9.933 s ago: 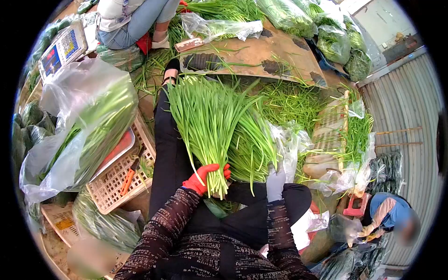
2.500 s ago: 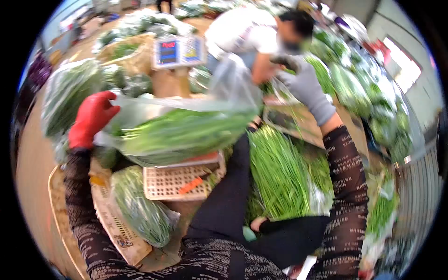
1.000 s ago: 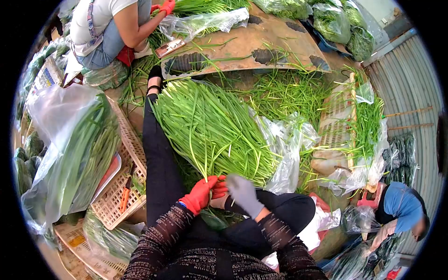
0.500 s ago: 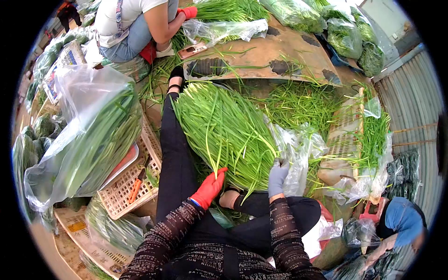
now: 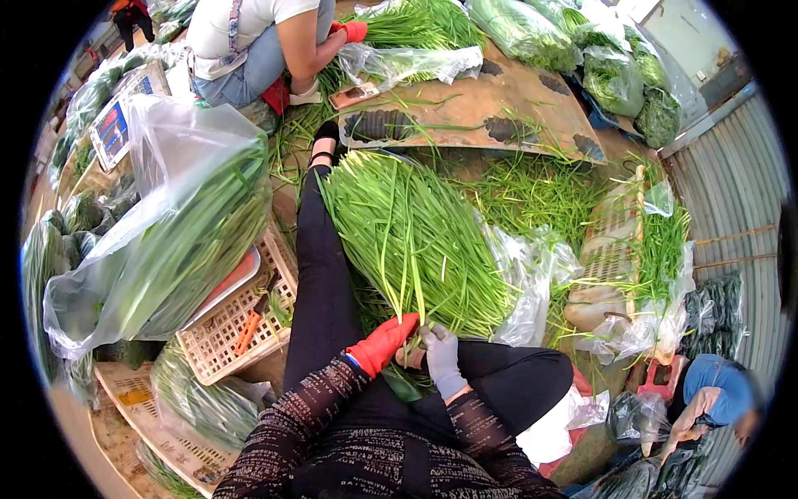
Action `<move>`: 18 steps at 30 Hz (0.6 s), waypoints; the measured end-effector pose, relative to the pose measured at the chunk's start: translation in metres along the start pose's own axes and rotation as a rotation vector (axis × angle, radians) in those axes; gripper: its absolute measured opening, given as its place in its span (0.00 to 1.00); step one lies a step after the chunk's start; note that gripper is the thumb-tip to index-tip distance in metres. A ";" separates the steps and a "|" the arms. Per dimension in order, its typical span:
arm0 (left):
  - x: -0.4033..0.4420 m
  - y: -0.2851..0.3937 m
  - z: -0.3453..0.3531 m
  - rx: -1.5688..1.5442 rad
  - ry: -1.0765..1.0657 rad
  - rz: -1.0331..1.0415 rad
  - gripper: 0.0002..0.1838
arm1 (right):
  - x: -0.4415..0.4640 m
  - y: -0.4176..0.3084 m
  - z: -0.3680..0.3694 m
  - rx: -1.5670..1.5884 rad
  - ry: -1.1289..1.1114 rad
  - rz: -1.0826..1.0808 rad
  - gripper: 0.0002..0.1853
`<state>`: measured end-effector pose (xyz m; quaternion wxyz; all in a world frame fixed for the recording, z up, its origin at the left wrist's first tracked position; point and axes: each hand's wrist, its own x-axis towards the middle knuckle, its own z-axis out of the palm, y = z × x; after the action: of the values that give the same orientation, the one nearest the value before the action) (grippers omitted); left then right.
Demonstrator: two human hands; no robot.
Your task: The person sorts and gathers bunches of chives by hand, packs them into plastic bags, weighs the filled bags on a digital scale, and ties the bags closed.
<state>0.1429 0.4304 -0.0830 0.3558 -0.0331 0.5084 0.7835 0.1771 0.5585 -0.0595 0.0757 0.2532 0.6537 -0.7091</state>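
Note:
A large heap of garlic chives lies in front of me between my legs, the pale stem ends at the far side. My left hand, in a red glove, is closed round the near ends of a few long chive leaves that stretch across the heap. Right beside it, my right hand in a grey glove pinches the near end of another leaf. The two hands almost touch at the heap's near edge. Clear plastic sticks out along the heap's right side.
At left, a bagged bundle of long greens leans by a plastic crate with an orange-handled tool. A co-worker squats at the far left. Loose chives and another crate lie at right.
My right hand has moved left from the heap's right edge to beside my left hand, and now pinches a leaf. My left hand has shifted slightly right and nearer to me.

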 end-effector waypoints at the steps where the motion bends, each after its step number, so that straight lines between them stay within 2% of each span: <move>1: -0.007 0.018 0.010 0.009 0.031 -0.024 0.21 | 0.003 0.011 -0.001 -0.258 -0.031 -0.137 0.12; 2: -0.009 0.027 0.011 0.008 0.029 -0.021 0.21 | 0.000 0.024 0.000 -0.287 -0.063 -0.214 0.12; 4: -0.012 0.037 0.011 -0.103 -0.075 -0.310 0.19 | -0.010 0.022 0.006 -0.337 -0.110 -0.093 0.13; 5: -0.009 0.030 0.012 -0.166 0.021 -0.239 0.18 | -0.004 0.051 0.004 -0.063 -0.046 -0.093 0.11; 6: -0.002 0.020 0.006 -0.166 0.020 -0.238 0.18 | -0.006 0.044 0.003 -0.064 -0.046 -0.094 0.11; 8: 0.010 0.003 -0.008 -0.330 0.188 -0.165 0.18 | -0.007 0.017 -0.001 0.220 0.267 0.153 0.08; 9: 0.005 0.003 -0.013 -0.336 0.122 0.071 0.18 | -0.001 0.016 -0.007 0.348 0.354 0.199 0.04; 10: 0.002 0.021 -0.009 -0.350 0.164 -0.075 0.19 | 0.008 0.027 -0.020 0.387 0.302 0.198 0.04; 12: -0.004 0.034 -0.002 -0.459 0.124 -0.161 0.19 | 0.020 0.041 -0.033 0.424 0.338 0.261 0.04; 16: -0.009 0.033 0.001 -0.503 -0.012 -0.143 0.20 | 0.031 0.035 -0.028 0.378 0.397 0.142 0.03; 18: -0.004 0.025 -0.006 -0.489 -0.042 -0.174 0.22 | 0.030 0.023 -0.023 0.579 0.601 0.081 0.06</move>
<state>0.1292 0.4174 -0.0644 0.4140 -0.1455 0.2914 0.8500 0.1679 0.5840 -0.0943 -0.1648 0.4854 0.4099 -0.7544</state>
